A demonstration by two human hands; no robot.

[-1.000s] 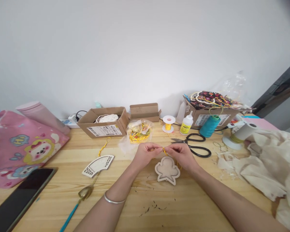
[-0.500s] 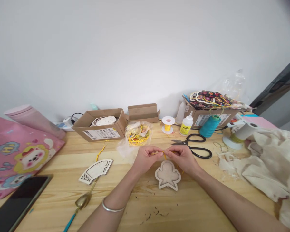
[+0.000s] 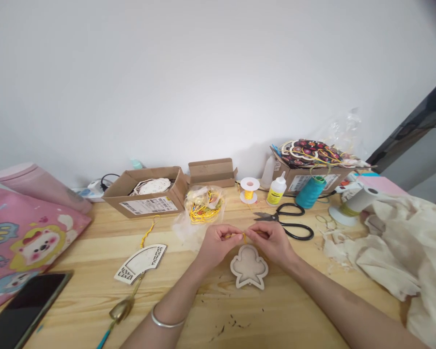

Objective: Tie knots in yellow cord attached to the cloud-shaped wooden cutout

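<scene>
My left hand [image 3: 220, 244] and my right hand [image 3: 271, 241] meet at mid-table, each pinching a thin yellow cord [image 3: 244, 237] between thumb and fingers. The cord runs between the fingertips and down to the top of a pale wooden ornament [image 3: 249, 266] with a cloth-like centre, shaped like a flower or leaf. That ornament lies just below my fingers, on or close to the tabletop. Black-handled scissors [image 3: 289, 221] lie beyond my right hand. A plastic bag of yellow cords [image 3: 205, 208] lies beyond my left hand.
A fan-shaped wooden ornament [image 3: 140, 264] with a tassel lies left, near a phone [image 3: 25, 310] and a pink bag [image 3: 32, 242]. Cardboard boxes [image 3: 148, 203], a cord spool [image 3: 249, 194], a glue bottle [image 3: 276, 190] and teal thread [image 3: 310, 193] line the wall. Cream cloth [image 3: 396, 252] covers the right.
The view has shifted slightly, so most things sit a little further left. Both hands still pinch the cord above the ornament, which appears turned a little.
</scene>
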